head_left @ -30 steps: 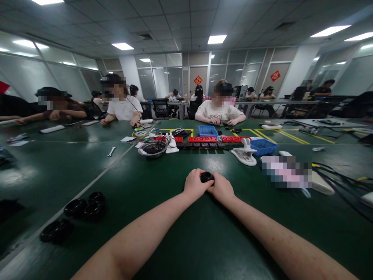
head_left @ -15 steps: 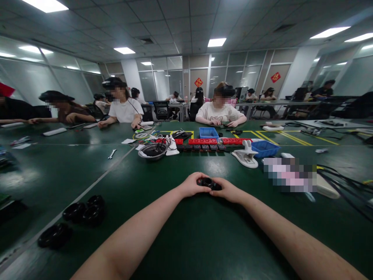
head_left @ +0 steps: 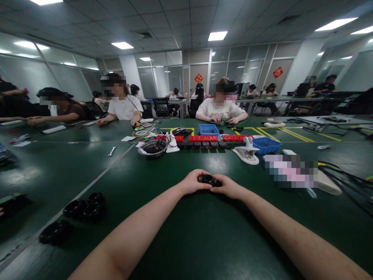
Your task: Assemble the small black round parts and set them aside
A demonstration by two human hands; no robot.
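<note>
You gripped a small black round part (head_left: 208, 179) between left hand (head_left: 192, 182) and right hand (head_left: 229, 186), mid-fitting above the table (head_left: 186, 233); next move likely needed steady pressing.

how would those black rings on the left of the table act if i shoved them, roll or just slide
The black rings lie flat on the green table, so they would probably slide, not roll. They look like rigid moulded parts and should hold their shape. The touching ones would likely bump along together.

No legible text anywhere; characters on two red diamond signs (head_left: 198, 78) too small to read
</note>
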